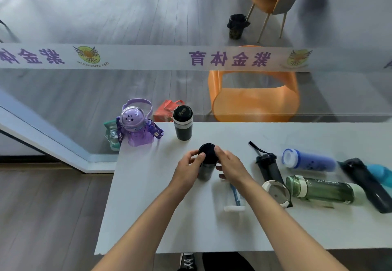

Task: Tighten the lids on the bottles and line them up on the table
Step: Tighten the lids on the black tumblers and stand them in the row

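Both forearms are reaching over the white table (161, 217) as the left hand (186, 171) is gripping the upright grey flask (205, 171) mid-table and the right hand (230, 164) is pinching its black lid (207, 153), apparently tightening; placing beside the standing dark bottle (182, 125) likely follows.

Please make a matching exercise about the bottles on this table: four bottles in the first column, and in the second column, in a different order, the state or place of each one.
Column one
1. purple cat bottle
2. black-lidded flask
3. green bottle
4. grey bottle with the dark lid

Column two
A. lies on its side at the right of the table
B. stands at the far left corner of the table
C. is held between the left hand and the right hand
D. stands free on the table, just right of the purple one

Pairs: 1-B, 2-D, 3-A, 4-C
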`<action>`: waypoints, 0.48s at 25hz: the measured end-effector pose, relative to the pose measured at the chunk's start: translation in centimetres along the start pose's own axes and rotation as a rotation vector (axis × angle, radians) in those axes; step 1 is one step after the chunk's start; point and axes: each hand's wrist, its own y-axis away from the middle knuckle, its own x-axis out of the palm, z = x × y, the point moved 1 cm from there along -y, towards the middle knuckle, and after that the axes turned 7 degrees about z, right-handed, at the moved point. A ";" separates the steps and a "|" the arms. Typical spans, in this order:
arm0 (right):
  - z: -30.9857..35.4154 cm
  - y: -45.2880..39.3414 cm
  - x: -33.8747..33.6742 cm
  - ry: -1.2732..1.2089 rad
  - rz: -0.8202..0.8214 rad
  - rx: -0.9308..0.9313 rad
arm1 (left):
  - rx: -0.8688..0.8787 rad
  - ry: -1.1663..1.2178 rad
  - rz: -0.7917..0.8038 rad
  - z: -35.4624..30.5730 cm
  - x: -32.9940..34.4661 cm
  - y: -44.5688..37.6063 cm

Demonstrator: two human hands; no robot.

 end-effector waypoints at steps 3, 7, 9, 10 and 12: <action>-0.8 -0.3 0.1 0.031 -0.019 -0.048 | 0.028 -0.047 -0.039 0.6 0.5 -0.3; -0.2 -2.4 -1.9 0.036 -0.030 -0.079 | 0.043 -0.045 -0.081 -0.4 1.6 -2.4; 0.5 -3.8 -3.4 0.057 -0.015 -0.082 | 0.043 -0.035 -0.094 -1.4 2.7 -4.0; 0.8 -4.7 -4.4 0.072 -0.014 -0.088 | 0.046 -0.031 -0.100 -1.9 3.3 -4.9; 1.5 -6.4 -6.4 0.099 -0.004 -0.107 | 0.054 -0.021 -0.105 -3.0 4.6 -6.8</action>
